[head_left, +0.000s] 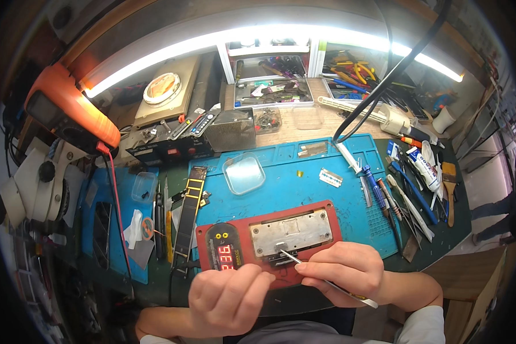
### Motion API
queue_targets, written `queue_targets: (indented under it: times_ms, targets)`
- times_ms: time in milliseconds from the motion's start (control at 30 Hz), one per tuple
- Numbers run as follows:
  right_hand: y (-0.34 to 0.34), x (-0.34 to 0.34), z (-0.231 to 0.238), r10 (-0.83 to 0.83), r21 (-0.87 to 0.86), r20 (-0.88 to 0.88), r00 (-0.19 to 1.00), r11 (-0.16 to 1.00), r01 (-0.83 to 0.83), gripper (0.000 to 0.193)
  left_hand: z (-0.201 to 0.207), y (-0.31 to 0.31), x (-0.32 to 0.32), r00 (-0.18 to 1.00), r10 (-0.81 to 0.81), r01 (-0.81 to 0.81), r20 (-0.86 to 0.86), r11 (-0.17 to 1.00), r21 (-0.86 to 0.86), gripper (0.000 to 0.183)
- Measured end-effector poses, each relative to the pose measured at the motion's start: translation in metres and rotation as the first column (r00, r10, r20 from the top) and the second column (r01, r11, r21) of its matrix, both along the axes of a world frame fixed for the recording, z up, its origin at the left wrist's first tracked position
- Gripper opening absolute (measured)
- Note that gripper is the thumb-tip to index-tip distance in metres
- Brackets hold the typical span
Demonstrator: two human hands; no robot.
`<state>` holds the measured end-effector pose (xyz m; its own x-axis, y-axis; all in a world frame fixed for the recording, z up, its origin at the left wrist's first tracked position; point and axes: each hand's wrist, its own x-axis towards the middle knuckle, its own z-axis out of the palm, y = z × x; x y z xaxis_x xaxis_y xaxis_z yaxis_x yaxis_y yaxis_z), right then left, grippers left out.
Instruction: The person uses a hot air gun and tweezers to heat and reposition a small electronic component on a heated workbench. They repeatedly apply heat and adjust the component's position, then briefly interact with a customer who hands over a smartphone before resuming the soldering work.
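Observation:
A red heating station (212,229) with a lit red display lies before me, and a silver metal plate (295,226) is set into its top. By the plate's front edge sits a small grey piece (280,246), perhaps a chip. My right hand (347,269) pinches a slim metal tool (364,299) with a narrow tip and a wider flat end. Its tip touches or nearly touches the grey piece. My left hand (229,295) is closed, with curled fingers, at the station's front left edge; whatever it may hold is hidden.
Beneath the station spreads a blue work mat (350,212) with a clear plastic box (243,174) and a razor blade (331,177). Tweezers, screwdrivers and brushes crowd the right, near a white tube (424,166). An orange multimeter (69,112) stands at left; a dark cable (393,74) hangs at upper right.

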<state>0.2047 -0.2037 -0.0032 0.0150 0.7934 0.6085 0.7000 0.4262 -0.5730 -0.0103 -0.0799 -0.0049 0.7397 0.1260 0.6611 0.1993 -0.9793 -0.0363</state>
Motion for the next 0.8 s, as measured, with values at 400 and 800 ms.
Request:
queue_targets:
  times_ms: [400, 800]
  targets:
    - [-0.001, 0.0, -0.003, 0.02, 0.012, 0.012, 1.0, 1.0, -0.02, 0.029, -0.01, 0.02, -0.057, 0.927, 0.344, -0.306, 0.149, 0.925, -0.226, 0.025]
    - [0.0, 0.0, 0.001, 0.027, 0.005, 0.043, 0.999, 1.0, -0.027, 0.03, 0.007, 0.008, -0.006, 1.0, 0.022, -0.015, 0.014, 0.917, -0.399, 0.03]
